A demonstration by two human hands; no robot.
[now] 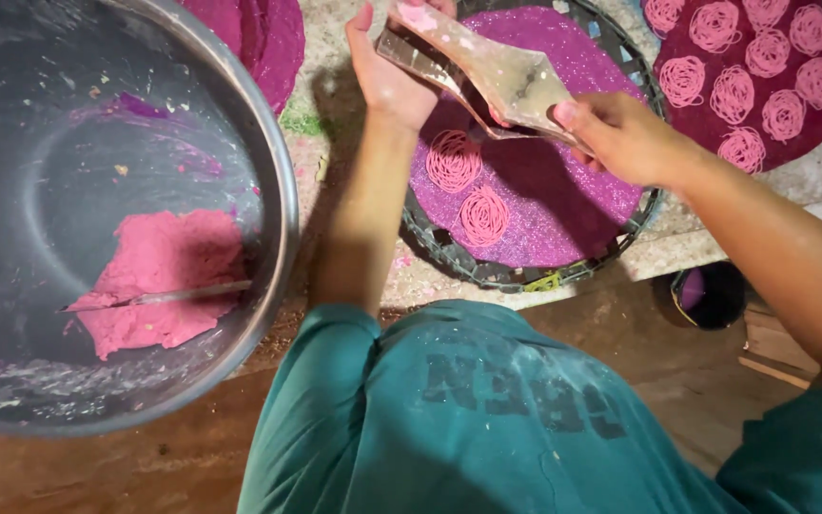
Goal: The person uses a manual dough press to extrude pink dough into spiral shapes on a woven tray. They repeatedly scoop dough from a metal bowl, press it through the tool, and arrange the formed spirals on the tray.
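Fingers (401, 19) of the left hand (387, 71) wrap one handle of a metal press (497, 76), and the right hand (620, 133) grasps the other handle, so both hands are clenched on it. The press hangs tilted over a round purple tray (563, 200).

From the left: a big steel bowl (268, 162) sits close by, with a lump of pink dough (168, 276) at its bottom and a knife (164, 297) resting across the lump. The inside wall is smeared and mostly scraped bare, so I would judge that much of the dough has been used, with one good lump left. Behind the bowl shows the edge of another purple tray (273, 38).

On the tray under the press lie two pink noodle coils (468, 186), one beside the other near its left side; the rest of that tray is bare, so it looks only just begun. To the right, a further tray (744, 76) carries about nine finished coils packed close, which looks complete.

The tabletop (354, 228) is pale, speckled and dusted with crumbs and pink scraps. Below its edge are a brown wooden floor (145, 466) and a small dark cup (711, 295) with purple inside. The lighting is dim and warm. The person wears a teal shirt (487, 419).
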